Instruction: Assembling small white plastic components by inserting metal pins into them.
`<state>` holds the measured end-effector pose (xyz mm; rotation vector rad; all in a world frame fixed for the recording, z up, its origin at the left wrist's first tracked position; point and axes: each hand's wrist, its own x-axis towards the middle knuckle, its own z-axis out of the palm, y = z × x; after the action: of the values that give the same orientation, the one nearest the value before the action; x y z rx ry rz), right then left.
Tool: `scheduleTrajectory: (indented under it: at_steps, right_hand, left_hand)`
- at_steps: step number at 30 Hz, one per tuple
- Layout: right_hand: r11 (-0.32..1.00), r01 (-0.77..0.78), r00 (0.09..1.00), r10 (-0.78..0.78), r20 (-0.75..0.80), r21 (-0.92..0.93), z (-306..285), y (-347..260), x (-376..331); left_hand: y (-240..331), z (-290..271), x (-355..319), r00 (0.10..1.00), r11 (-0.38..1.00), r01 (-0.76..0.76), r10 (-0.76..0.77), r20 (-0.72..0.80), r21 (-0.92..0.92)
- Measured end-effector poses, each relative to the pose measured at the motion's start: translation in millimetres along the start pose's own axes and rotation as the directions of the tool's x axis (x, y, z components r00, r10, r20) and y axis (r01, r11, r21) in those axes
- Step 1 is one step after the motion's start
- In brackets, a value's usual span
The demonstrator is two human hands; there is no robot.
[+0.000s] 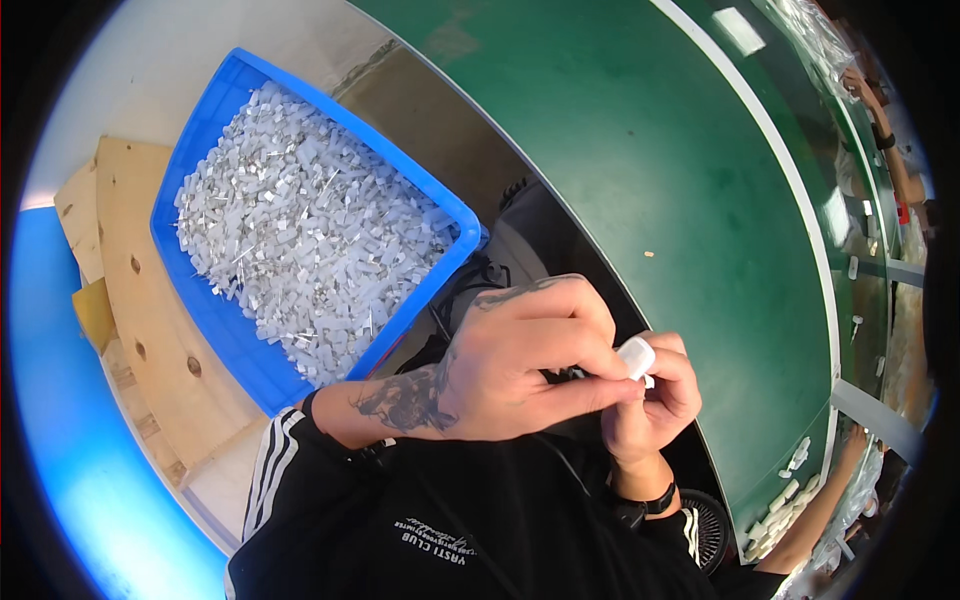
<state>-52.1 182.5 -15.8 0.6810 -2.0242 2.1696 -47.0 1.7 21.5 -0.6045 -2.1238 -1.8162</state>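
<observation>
My left hand (pixel 515 375), tattooed on the back and wrist, pinches a small white plastic piece (pixel 636 356) with rounded corners between thumb and forefinger. Close against it, my right hand (pixel 665 400) is closed with curled fingers on the same piece; a dark watch (pixel 645 502) is on that wrist. A small white bit shows just below the piece, between the fingertips; I cannot tell whether it is a separate part. Beyond my left forearm stands a blue bin (pixel 385 155) heaped with many small white and clear plastic parts (pixel 300 220), some with thin metal pins.
A green table (pixel 690 210) with a white line curves along the right. A tiny tan bit (pixel 649 254) lies on it. White pieces (pixel 780 515) lie in a group near its lower right, by another person's arm (pixel 825 505). Wooden boards (pixel 150 290) stand left of the bin.
</observation>
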Motion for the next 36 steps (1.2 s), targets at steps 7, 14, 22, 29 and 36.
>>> scheduleTrajectory:
  at_steps: [7, 14, 22, 29, 36]
  right_hand:
    - [0.998, -0.002, 0.982, 0.014, -0.188, 0.064, -3.6, 5.9, -17.4]
    - [0.998, 0.001, 0.974, 0.012, -0.224, 0.055, -7.8, 1.8, -16.4]
    - [0.956, -0.093, 0.993, 0.109, -0.043, 0.278, -16.1, -1.5, -9.6]
    - [0.789, -0.29, 0.939, 0.344, 0.001, 0.541, -15.1, -13.5, 3.1]
    - [0.566, -0.452, 0.858, 0.487, 0.163, 0.69, -17.6, -15.5, 8.0]
  left_hand:
    - [15.5, 24.5, 7.1, 0.944, 0.938, 0.33, -0.325, 0.06, -0.102]
    - [22.2, 44.0, 15.4, 0.973, 0.978, 0.206, -0.209, -0.101, -0.037]
    - [19.2, 52.2, 18.1, 0.98, 0.996, 0.075, -0.064, -0.189, 0.052]
    - [16.1, 51.0, 17.1, 0.976, 0.992, 0.115, -0.121, -0.18, -0.044]
    - [11.6, 50.8, 15.2, 0.98, 0.997, 0.071, -0.072, -0.185, -0.013]
